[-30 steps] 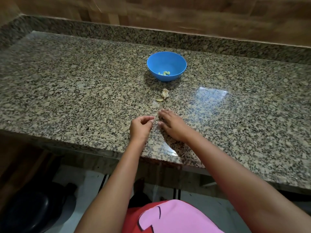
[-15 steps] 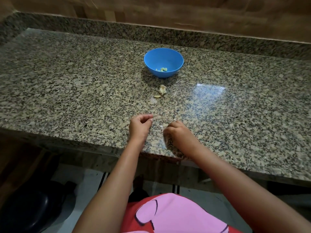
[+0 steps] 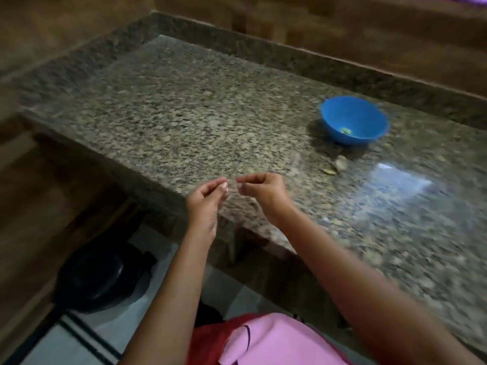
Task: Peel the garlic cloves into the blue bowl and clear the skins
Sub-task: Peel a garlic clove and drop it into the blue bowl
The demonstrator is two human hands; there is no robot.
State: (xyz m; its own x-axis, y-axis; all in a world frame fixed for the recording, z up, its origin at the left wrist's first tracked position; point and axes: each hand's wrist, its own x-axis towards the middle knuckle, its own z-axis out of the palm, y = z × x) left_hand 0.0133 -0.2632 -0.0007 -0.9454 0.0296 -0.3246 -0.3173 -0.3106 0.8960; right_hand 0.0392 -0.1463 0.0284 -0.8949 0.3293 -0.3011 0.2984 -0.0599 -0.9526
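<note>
Left hand [image 3: 207, 198] pinches pale skin bit [image 3: 225, 187]; right hand [image 3: 259, 188] curled, contents unclear. Skins [image 3: 340, 163] look papery, featherlight, clingy: pinch edges.

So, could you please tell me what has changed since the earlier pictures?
The left hand and right hand lifted off the countertop toward its near edge, fingertips pinched together; any skin held is too blurred to tell. The blue bowl, its cloves and the skins nearby stayed put.

Kinda blurry. Left hand [image 3: 204, 201] and right hand [image 3: 262, 189] hover over the counter [image 3: 184, 122] edge, fingers curled, tips almost touching. Bowl [image 3: 340, 114] is off right with some cloves [image 3: 345, 130] inside, and skins [image 3: 337, 165] lie just beside it.
</note>
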